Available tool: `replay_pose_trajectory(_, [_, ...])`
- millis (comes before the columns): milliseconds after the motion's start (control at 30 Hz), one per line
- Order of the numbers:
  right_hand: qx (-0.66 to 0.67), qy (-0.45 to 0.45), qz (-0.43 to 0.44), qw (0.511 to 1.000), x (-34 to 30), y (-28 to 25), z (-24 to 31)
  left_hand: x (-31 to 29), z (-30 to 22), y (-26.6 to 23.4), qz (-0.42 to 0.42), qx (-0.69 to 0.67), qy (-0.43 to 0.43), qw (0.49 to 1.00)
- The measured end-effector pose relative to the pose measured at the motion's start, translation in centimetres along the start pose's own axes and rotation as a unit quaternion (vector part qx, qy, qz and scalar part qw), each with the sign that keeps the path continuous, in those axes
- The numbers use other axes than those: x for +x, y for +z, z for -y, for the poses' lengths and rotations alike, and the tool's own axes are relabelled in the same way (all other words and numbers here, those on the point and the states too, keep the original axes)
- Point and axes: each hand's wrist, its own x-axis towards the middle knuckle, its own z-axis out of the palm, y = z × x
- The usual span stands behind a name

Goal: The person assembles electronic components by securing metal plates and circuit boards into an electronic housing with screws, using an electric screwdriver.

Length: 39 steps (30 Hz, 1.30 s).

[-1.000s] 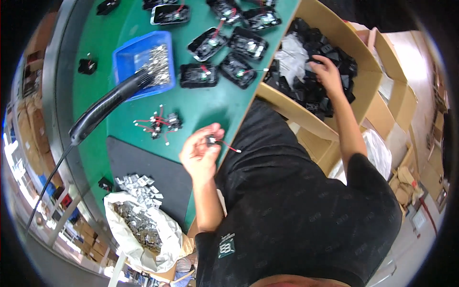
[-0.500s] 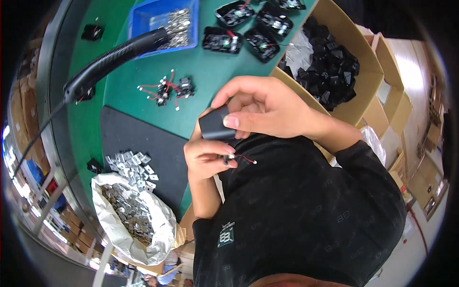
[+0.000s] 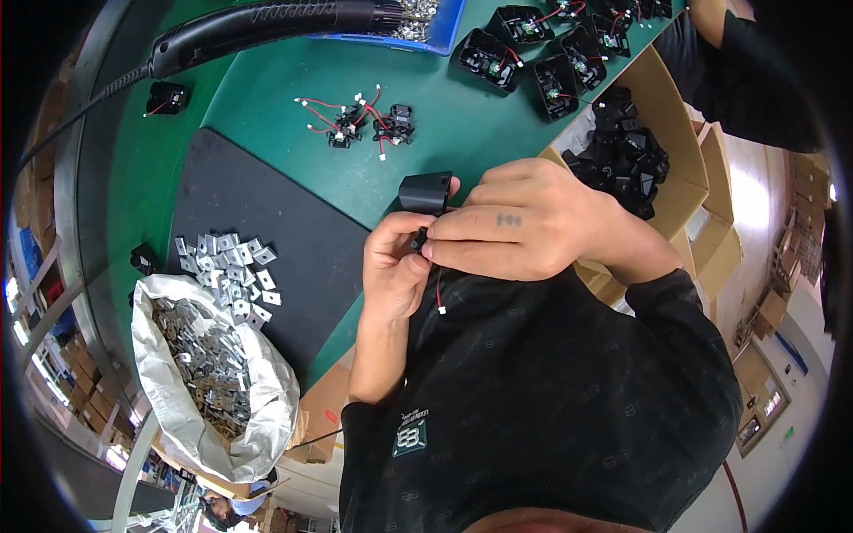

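In front of my chest my two hands meet around a black plastic housing (image 3: 425, 193) and a small black part (image 3: 419, 238). My left hand (image 3: 391, 271) is closed, with the housing held up at its fingers; a fingertip shows behind the housing's right edge. My right hand (image 3: 538, 222) is closed too, its fingertips pinching the small black part beside the left thumb and index finger. From that part a red wire with a white connector (image 3: 442, 310) hangs down. My right fingers hide much of the contact between the two pieces.
Small black parts with red wires (image 3: 369, 124) lie on the green table (image 3: 284, 89). Metal plates (image 3: 235, 271) rest on a black mat (image 3: 275, 204) near a white sack (image 3: 275, 377). A corded black tool (image 3: 258, 35) crosses a blue bin (image 3: 449, 31). Wired housings (image 3: 555, 84), a carton (image 3: 689, 151) and another person's sleeve (image 3: 755, 89) are at the right.
My right hand has turned back-up and moved from the housing to the small wired part. The housing has tilted and shifted slightly up. The view has shifted.
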Motion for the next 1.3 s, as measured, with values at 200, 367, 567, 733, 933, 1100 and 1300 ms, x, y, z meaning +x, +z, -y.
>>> replay_pose_trajectory(200, [-0.069, 0.053, -0.008, 0.996, 0.5, 0.1, 0.5, -0.4, 0.4, -1.2, 0.013, 0.037, 0.047, 0.998])
replay_pose_trajectory(367, [0.191, 0.187, -0.07, 0.961, 1.0, -0.3, 0.6, 0.1, -0.2, -1.2, 0.035, 0.015, 0.096, 0.995])
replay_pose_trajectory(567, [0.471, 0.355, -0.125, 0.798, 0.7, 0.0, 1.6, 0.2, -2.0, 0.3, -0.095, 0.096, 0.177, 0.975])
replay_pose_trajectory(733, [0.506, 0.423, -0.105, 0.744, 1.2, 1.2, 1.5, -1.0, -1.2, -2.3, -0.16, 0.103, 0.215, 0.958])
replay_pose_trajectory(933, [0.475, 0.434, -0.067, 0.763, 2.2, 1.8, 1.7, -1.7, -0.5, -2.4, -0.134, 0.197, 0.308, 0.921])
replay_pose_trajectory(1100, [0.418, 0.459, -0.045, 0.782, 2.8, 2.2, 1.9, -1.6, -0.5, -4.1, -0.085, 0.403, 0.403, 0.817])
replay_pose_trajectory(1300, [0.382, 0.449, -0.059, 0.805, 3.0, 2.7, 2.1, -1.5, -0.8, -4.0, -0.04, 0.522, 0.455, 0.721])
